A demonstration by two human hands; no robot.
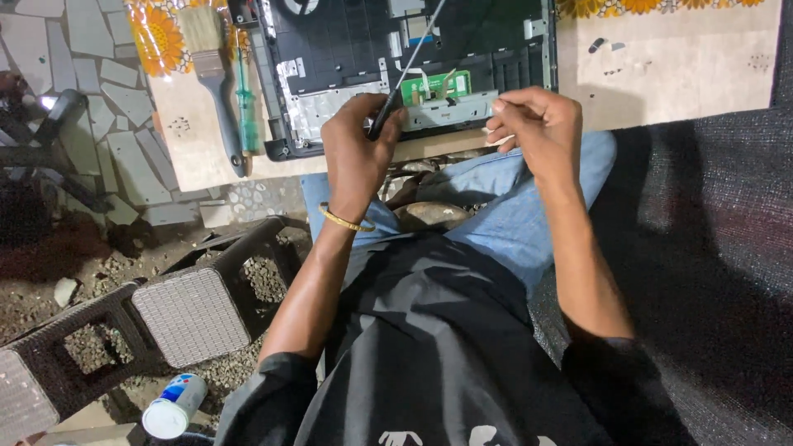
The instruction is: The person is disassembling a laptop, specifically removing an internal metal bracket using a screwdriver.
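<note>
A: What's the left hand (357, 153) doing?

B: Fingers curled tight round the black handle of a thin screwdriver w/ a silver metal shaft (395, 97). Handle sits at the near edge of the opened black laptop base (347, 41); shaft slants up and away across the internals. Gold bangle (345, 221) on that wrist.

A: And the right hand (535, 125)?

B: Fingertips pinched together just beside the laptop's front right edge. A bit of white shows under the fingers, too small to tell what, so can't say whether that grip holds anything.

A: Where's the laptop?

B: On the pale beige tabletop (677, 66), near edge, right in front of the person's knees. Bottom cover is off. Small green circuit board (442, 85) near the front, between the two hands, w/ a silver metal bracket (450, 110) just below it.

A: Other tools?

B: Left of the laptop: a paintbrush w/ pale bristles and grey handle (216, 83), and beside it a screwdriver w/ a translucent green handle (245, 103), both lying on the tabletop. Orange flower-print cloth (157, 37) under the brush head.

A: Rest of the scene?

B: Person sits in blue jeans and a black shirt. Dark woven-plastic stool (186, 310) at the left on gravel ground. White-and-blue cylindrical can (175, 405) lies by it, bottom left.
</note>
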